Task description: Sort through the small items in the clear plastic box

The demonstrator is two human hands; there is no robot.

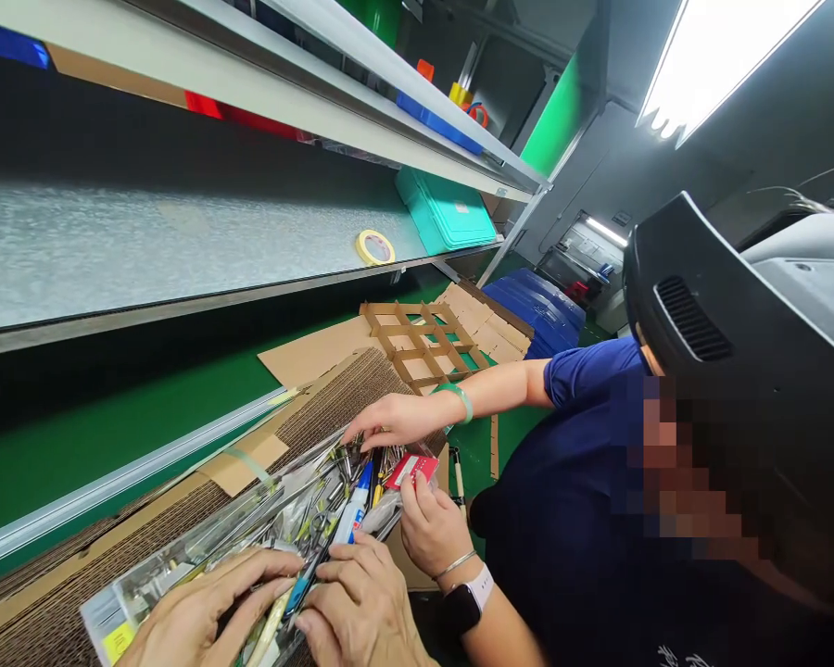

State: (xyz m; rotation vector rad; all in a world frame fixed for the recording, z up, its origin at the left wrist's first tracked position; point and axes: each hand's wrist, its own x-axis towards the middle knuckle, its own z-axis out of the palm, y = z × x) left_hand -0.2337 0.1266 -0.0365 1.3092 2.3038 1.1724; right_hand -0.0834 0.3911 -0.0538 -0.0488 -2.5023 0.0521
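My left hand [212, 607] and my right hand [361, 597] are bare, both with slender fingers [260, 563], and fine creases cross my right hand's knuckles [354, 574].

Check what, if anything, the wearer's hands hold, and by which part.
Cannot tell: left hand and right hand are near a teal item in the clear box; no grip is distinct.

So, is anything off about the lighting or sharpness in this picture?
Head view: ceiling light burned out to white; back of the grey shelf sunk in near-black shadow. Also head view: scene tilted, blocky squares masking part of the person alongside, glints on the clear box.
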